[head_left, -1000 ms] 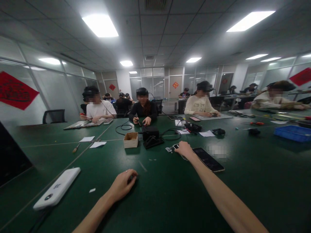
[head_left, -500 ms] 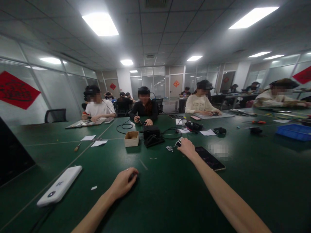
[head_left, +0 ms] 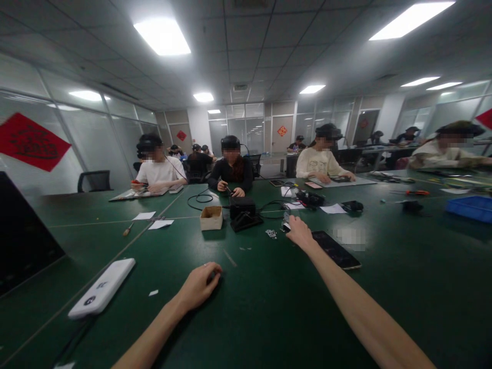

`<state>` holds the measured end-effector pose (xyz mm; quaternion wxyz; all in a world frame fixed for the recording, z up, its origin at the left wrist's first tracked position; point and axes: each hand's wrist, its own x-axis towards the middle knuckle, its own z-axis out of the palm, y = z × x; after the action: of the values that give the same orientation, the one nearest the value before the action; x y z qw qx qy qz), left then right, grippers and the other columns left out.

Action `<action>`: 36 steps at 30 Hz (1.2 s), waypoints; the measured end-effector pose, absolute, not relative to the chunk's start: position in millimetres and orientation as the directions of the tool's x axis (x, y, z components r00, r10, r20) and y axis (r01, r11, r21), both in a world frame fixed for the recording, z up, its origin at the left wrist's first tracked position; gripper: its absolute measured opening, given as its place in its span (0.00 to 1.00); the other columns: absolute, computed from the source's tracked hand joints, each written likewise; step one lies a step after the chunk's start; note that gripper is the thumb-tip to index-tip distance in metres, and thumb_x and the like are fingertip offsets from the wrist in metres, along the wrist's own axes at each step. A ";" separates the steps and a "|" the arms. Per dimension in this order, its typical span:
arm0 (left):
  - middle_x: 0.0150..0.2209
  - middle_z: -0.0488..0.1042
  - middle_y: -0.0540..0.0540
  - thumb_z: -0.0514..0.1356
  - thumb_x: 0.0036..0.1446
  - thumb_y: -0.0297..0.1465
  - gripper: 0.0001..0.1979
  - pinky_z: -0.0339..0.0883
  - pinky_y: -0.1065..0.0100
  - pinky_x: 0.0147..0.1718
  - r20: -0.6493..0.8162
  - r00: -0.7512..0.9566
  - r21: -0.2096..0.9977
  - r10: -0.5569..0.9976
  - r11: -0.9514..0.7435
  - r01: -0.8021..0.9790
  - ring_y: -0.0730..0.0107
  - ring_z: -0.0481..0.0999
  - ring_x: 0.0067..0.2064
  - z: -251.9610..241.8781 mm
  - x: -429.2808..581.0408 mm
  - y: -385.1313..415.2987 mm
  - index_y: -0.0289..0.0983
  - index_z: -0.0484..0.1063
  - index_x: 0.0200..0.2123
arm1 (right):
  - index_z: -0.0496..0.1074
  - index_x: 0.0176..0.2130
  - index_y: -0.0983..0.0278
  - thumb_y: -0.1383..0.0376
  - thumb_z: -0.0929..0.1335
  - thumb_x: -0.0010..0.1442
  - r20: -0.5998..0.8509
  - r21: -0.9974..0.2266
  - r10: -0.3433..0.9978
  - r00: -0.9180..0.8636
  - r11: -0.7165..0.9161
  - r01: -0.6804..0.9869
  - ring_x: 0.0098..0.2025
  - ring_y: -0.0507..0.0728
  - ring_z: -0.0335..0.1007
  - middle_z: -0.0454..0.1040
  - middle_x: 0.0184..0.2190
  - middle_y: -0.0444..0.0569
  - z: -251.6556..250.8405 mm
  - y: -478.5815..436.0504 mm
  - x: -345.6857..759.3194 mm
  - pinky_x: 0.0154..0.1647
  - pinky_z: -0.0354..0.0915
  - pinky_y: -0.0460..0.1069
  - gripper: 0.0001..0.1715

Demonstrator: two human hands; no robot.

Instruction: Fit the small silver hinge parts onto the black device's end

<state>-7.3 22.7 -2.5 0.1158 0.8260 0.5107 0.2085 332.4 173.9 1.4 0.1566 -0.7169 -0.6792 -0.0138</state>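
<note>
My left hand (head_left: pixel 202 283) rests on the green table (head_left: pixel 246 318) with its fingers curled inward. A dark gap shows between thumb and forefinger, and nothing can be seen in it. Farther out, my right hand (head_left: pixel 300 233) is closed on a small silver-grey part (head_left: pixel 286 223), mostly covered by the fingers. Beside that hand, several small metal pieces (head_left: pixel 271 234) lie loose on the table. A tablet-like device with a black screen (head_left: pixel 334 248) lies just right of my right wrist, partly behind the forearm.
A small open cardboard box (head_left: pixel 211 221) stands beside a black device on a stand (head_left: pixel 244 212). Left lies a white power bank (head_left: pixel 103 288) with a cable, near a brush (head_left: pixel 127 230). A blue tray (head_left: pixel 471 207) sits at right. Several people work across the table.
The whole view has shifted slightly, moving the scene a little to the right. Both hands keep nearly the same places on the table; the right fingers have turned slightly over the silver-grey part.
</note>
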 end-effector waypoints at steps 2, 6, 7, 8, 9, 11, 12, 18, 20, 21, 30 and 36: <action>0.35 0.73 0.46 0.50 0.60 0.33 0.11 0.65 0.67 0.35 0.229 0.391 0.395 0.891 -0.453 0.799 0.67 0.71 0.34 -2.8 -7.1 22.9 0.37 0.69 0.40 | 0.59 0.46 0.65 0.68 0.70 0.52 0.230 -0.207 0.970 0.078 -0.030 0.978 0.48 0.63 0.66 0.65 0.46 0.57 0.8 174.8 333.7 0.41 0.63 0.50 0.24; 0.34 0.74 0.45 0.49 0.60 0.33 0.11 0.65 0.67 0.34 0.230 0.395 0.391 0.889 -0.456 0.799 0.67 0.72 0.33 -2.3 -6.8 22.9 0.36 0.69 0.39 | 0.59 0.46 0.65 0.67 0.70 0.51 0.215 -0.213 0.974 0.073 -0.027 0.977 0.47 0.62 0.67 0.65 0.46 0.56 1.2 175.5 335.8 0.40 0.64 0.50 0.24; 0.35 0.74 0.45 0.49 0.60 0.33 0.11 0.65 0.67 0.34 0.227 0.396 0.392 0.890 -0.455 0.800 0.67 0.72 0.33 -1.6 -6.6 22.7 0.36 0.69 0.40 | 0.59 0.46 0.65 0.67 0.70 0.51 0.215 -0.213 0.974 0.072 -0.025 0.977 0.47 0.62 0.67 0.65 0.46 0.56 1.6 175.3 335.9 0.40 0.63 0.50 0.24; 0.35 0.74 0.45 0.49 0.60 0.33 0.11 0.65 0.67 0.34 0.222 0.395 0.392 0.891 -0.453 0.801 0.66 0.72 0.34 -0.7 -6.3 22.3 0.36 0.69 0.40 | 0.58 0.46 0.65 0.67 0.70 0.52 0.215 -0.214 0.974 0.070 -0.023 0.977 0.47 0.62 0.66 0.65 0.46 0.56 2.0 175.0 335.9 0.40 0.63 0.50 0.23; 0.35 0.74 0.45 0.49 0.60 0.33 0.12 0.65 0.67 0.35 0.215 0.394 0.394 0.894 -0.449 0.802 0.66 0.72 0.34 0.3 -5.9 21.8 0.36 0.69 0.40 | 0.58 0.46 0.65 0.66 0.70 0.52 0.216 -0.214 0.974 0.068 -0.021 0.977 0.47 0.62 0.66 0.65 0.46 0.56 2.4 174.5 335.7 0.40 0.63 0.50 0.23; 0.36 0.74 0.44 0.49 0.60 0.33 0.12 0.66 0.66 0.35 0.201 0.389 0.398 0.899 -0.438 0.806 0.66 0.72 0.34 2.7 -5.1 20.6 0.36 0.69 0.41 | 0.58 0.46 0.65 0.66 0.70 0.52 0.214 -0.214 0.974 0.068 -0.021 0.977 0.47 0.62 0.66 0.65 0.46 0.56 3.0 173.6 335.1 0.39 0.63 0.50 0.24; 0.36 0.74 0.44 0.49 0.60 0.33 0.12 0.66 0.66 0.35 0.196 0.387 0.402 0.901 -0.434 0.806 0.66 0.72 0.34 3.8 -4.7 20.0 0.36 0.69 0.41 | 0.59 0.46 0.65 0.66 0.70 0.51 0.212 -0.213 0.975 0.068 -0.022 0.977 0.47 0.62 0.67 0.65 0.45 0.56 3.1 173.3 334.8 0.39 0.63 0.50 0.24; 0.36 0.74 0.44 0.50 0.60 0.33 0.11 0.66 0.66 0.37 0.193 0.381 0.424 0.904 -0.427 0.798 0.65 0.73 0.36 5.9 -4.3 18.7 0.37 0.69 0.40 | 0.59 0.45 0.64 0.68 0.69 0.52 0.223 -0.195 0.973 0.060 -0.016 0.981 0.47 0.61 0.67 0.65 0.45 0.55 3.5 172.9 335.0 0.38 0.63 0.49 0.21; 0.36 0.74 0.45 0.50 0.60 0.33 0.11 0.66 0.66 0.36 0.204 0.378 0.423 0.903 -0.429 0.798 0.65 0.73 0.35 5.0 -4.7 18.9 0.37 0.69 0.40 | 0.60 0.45 0.64 0.69 0.68 0.52 0.230 -0.188 0.972 0.052 -0.008 0.982 0.47 0.61 0.66 0.65 0.45 0.55 4.3 172.7 335.3 0.38 0.63 0.49 0.21; 0.36 0.74 0.45 0.50 0.60 0.33 0.11 0.66 0.66 0.36 0.207 0.377 0.420 0.903 -0.430 0.799 0.65 0.73 0.35 4.4 -4.8 18.9 0.37 0.70 0.40 | 0.60 0.45 0.64 0.70 0.68 0.52 0.232 -0.186 0.971 0.048 -0.004 0.983 0.47 0.61 0.66 0.65 0.45 0.55 4.9 172.5 335.2 0.38 0.63 0.49 0.21; 0.36 0.74 0.45 0.50 0.60 0.31 0.10 0.65 0.68 0.35 0.209 0.380 0.395 0.901 -0.433 0.810 0.66 0.73 0.36 3.5 -3.8 18.5 0.36 0.69 0.39 | 0.61 0.44 0.65 0.70 0.68 0.52 0.226 -0.167 0.974 0.016 0.023 0.986 0.47 0.62 0.67 0.65 0.44 0.55 8.4 168.3 332.0 0.38 0.62 0.50 0.19; 0.36 0.73 0.45 0.50 0.60 0.31 0.10 0.65 0.67 0.36 0.197 0.388 0.400 0.900 -0.435 0.806 0.66 0.72 0.35 3.5 -4.8 18.9 0.37 0.69 0.40 | 0.61 0.43 0.65 0.71 0.68 0.52 0.224 -0.174 0.974 0.028 0.011 0.985 0.47 0.62 0.67 0.65 0.44 0.55 10.1 166.1 329.2 0.38 0.62 0.49 0.18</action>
<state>-4.8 18.9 3.5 0.1202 0.8244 0.5175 0.1951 329.2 166.1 10.1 0.1420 -0.7028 -0.6968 -0.0185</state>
